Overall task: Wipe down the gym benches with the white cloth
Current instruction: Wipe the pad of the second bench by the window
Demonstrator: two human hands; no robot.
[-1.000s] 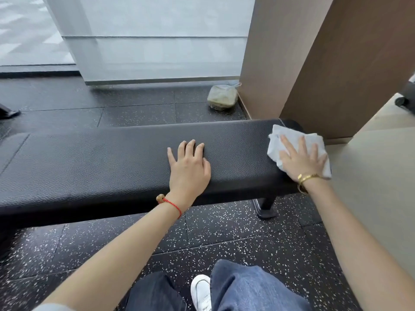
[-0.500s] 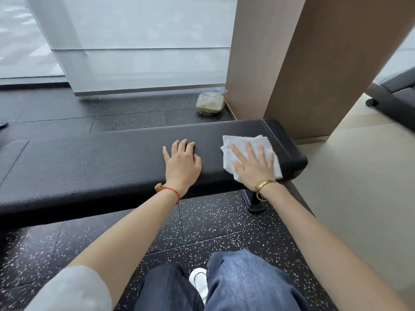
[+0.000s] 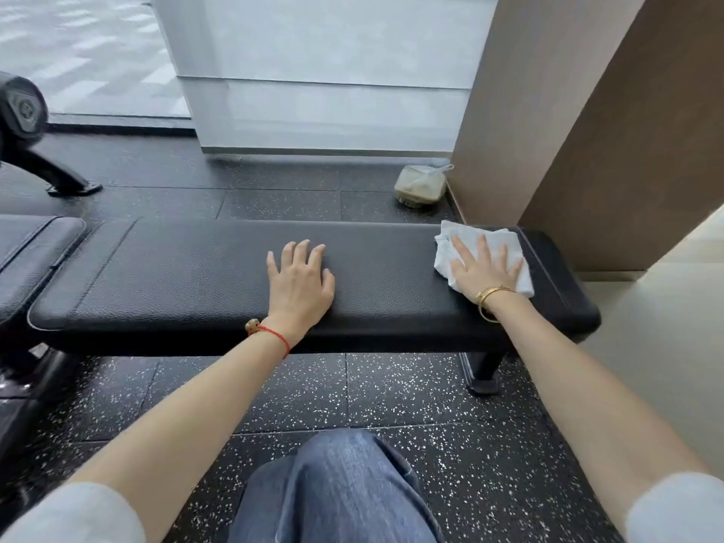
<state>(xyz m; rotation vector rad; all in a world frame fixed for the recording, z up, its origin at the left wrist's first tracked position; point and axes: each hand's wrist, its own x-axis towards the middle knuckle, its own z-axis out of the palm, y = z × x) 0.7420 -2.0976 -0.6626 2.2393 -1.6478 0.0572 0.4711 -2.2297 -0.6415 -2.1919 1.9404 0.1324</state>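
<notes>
- My right hand (image 3: 485,270) lies flat on the white cloth (image 3: 497,248), fingers straight and spread, pressing it onto the black bench (image 3: 203,276) rather than gripping it.
- The cloth sits crumpled on top of the bench pad, close to its right end, just short of the stitched seam there.
- My left hand (image 3: 299,286) rests palm-down on the bare pad near the middle of the bench, fingers relaxed and slightly apart, holding nothing; I take it to be bracing me.
- How far along I am is hard to judge: the pad shows no wet streaks or dust that would mark wiped from unwiped.
- With the cloth at the right end, I would say the long stretch of pad to the left of my left hand is likely left to do, along with the front edge of the bench.
- A second bench pad (image 3: 35,244) butts up near the left end of this bench, with no cloth on it; the task says benches, so that one counts as remaining.
- Behind the bench, on the speckled floor (image 3: 391,393), a plastic bag (image 3: 421,186) sits against the wooden wall.
</notes>
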